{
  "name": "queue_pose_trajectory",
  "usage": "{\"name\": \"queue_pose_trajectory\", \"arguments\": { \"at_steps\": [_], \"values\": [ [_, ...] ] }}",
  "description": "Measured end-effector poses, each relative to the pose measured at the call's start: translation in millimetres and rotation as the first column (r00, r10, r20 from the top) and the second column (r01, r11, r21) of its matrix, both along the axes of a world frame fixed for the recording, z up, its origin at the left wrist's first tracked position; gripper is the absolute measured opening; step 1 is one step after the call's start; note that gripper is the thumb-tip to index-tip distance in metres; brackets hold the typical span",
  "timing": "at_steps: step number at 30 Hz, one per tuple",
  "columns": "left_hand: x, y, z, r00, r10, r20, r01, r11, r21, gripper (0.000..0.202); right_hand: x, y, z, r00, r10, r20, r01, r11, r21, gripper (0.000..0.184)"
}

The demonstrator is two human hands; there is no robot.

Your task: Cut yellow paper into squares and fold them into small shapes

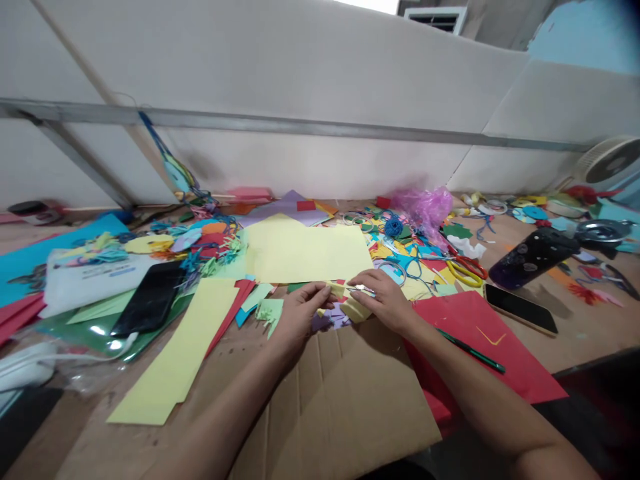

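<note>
Two hands, the left hand (300, 315) and right hand (383, 301), reach inward over one cardboard sheet (325, 407); their fingers (320, 297) pinch a small folded yellow paper (353, 308) between them. One pair of scissors (465, 272) and two phones (149, 298) lie nearby on the tabletop (595, 347).

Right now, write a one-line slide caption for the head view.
The left hand and right hand hold folded yellow paper above a cardboard sheet, amid coloured paper scraps and yellow-handled scissors.

Pale yellow paper scrap (353, 308) at centre, pale yellow sheet (307, 252) at 12 o'clock, pink plastic bag (423, 210) at 1 o'clock, red card (480, 347) at 4 o'clock, brown cardboard (320, 407) at 6 o'clock, turquoise card (50, 250) at 10 o'clock
</note>
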State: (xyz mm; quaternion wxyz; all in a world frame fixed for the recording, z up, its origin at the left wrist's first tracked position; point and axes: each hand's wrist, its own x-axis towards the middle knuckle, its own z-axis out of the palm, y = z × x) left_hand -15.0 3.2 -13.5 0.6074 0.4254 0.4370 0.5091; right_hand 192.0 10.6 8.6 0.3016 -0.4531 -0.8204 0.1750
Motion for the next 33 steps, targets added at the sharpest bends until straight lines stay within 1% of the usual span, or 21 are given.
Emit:
{"name": "queue_pose_trajectory", "arguments": {
  "at_steps": [1,2,5,6,7,8,9,11,13,15,18,20,21,23,25,28,30,33],
  "values": [
    [2.7,-2.4,0.5,1.0,-0.018,0.014,0.018,1.0,-0.004,0.037,-2.0,-2.6,0.3,0.996,0.044,-0.074,-0.046,0.998,-0.03,0.016],
    [5.6,-5.0,0.7,0.999,-0.025,0.026,0.025,1.0,-0.001,0.037,-3.7,-5.3,0.4,0.991,0.06,-0.116,-0.067,0.996,-0.052,0.019],
    [11.7,-9.2,-0.5,0.995,-0.088,0.048,0.089,0.996,-0.011,0.038,-4.6,-9.8,-1.4,0.989,0.03,-0.145,-0.041,0.997,-0.071,0.03],
    [12.0,-8.8,-1.0,0.992,-0.128,0.025,0.127,0.992,0.004,0.038,-3.5,-9.3,-2.6,0.988,0.029,-0.151,-0.04,0.996,-0.077,0.031],
    [11.1,-7.6,-1.4,0.986,-0.166,-0.024,0.167,0.985,0.045,0.038,-2.0,-8.0,-3.9,0.988,0.033,-0.153,-0.045,0.996,-0.077,0.031],
    [9.4,-6.2,-1.5,0.977,-0.184,-0.105,0.195,0.975,0.106,0.037,-0.5,-6.2,-5.1,0.988,0.043,-0.148,-0.056,0.995,-0.083,0.03],
    [7.2,-4.9,-1.2,0.964,-0.179,-0.198,0.212,0.965,0.158,0.037,0.8,-4.3,-6.3,0.987,0.057,-0.149,-0.069,0.994,-0.081,0.029],
    [2.8,-3.3,0.5,0.92,-0.175,-0.35,0.256,0.946,0.2,0.037,2.4,-1.8,-8.0,0.985,0.081,-0.155,-0.093,0.993,-0.075,0.028],
    [0.6,-3.1,2.9,0.892,-0.166,-0.421,0.282,0.931,0.23,0.035,2.3,-1.6,-8.7,0.979,0.098,-0.179,-0.119,0.987,-0.108,0.029],
    [0.3,-3.2,5.2,0.882,-0.151,-0.446,0.294,0.916,0.271,0.033,0.6,-2.8,-9.3,0.971,0.092,-0.22,-0.131,0.977,-0.169,0.031],
    [-0.1,-3.3,7.6,0.874,-0.14,-0.465,0.305,0.904,0.301,0.031,-4.0,-4.5,-11.1,0.965,0.065,-0.255,-0.136,0.953,-0.272,0.033],
    [-2.1,-2.8,8.3,0.853,-0.122,-0.508,0.297,0.914,0.278,0.03,-7.2,-4.2,-13.2,0.967,0.05,-0.25,-0.123,0.951,-0.283,0.034],
    [-3.5,-2.1,8.3,0.825,-0.118,-0.552,0.303,0.918,0.257,0.03,-8.3,-3.4,-14.5,0.97,0.046,-0.239,-0.114,0.954,-0.279,0.035],
    [-6.6,0.2,7.5,0.776,-0.127,-0.617,0.321,0.922,0.215,0.03,-9.3,-1.1,-16.9,0.977,0.039,-0.208,-0.087,0.97,-0.229,0.034],
    [-9.1,3.2,6.1,0.759,-0.107,-0.642,0.306,0.929,0.207,0.031,-9.0,1.1,-18.8,0.988,0.055,-0.144,-0.079,0.983,-0.164,0.03],
    [-12.3,6.8,4.0,0.734,-0.075,-0.675,0.297,0.929,0.221,0.028,-8.6,2.5,-20.7,0.996,0.068,-0.053,-0.074,0.99,-0.122,0.028],
    [-15.5,9.0,3.3,0.73,-0.054,-0.681,0.275,0.936,0.221,0.029,-8.8,2.6,-21.9,0.997,0.077,-0.019,-0.078,0.99,-0.12,0.028],
    [-21.8,12.4,3.8,0.747,0.028,-0.664,0.184,0.951,0.248,0.035,-8.9,3.3,-23.9,0.997,0.071,-0.012,-0.072,0.99,-0.121,0.028]
  ]
}}
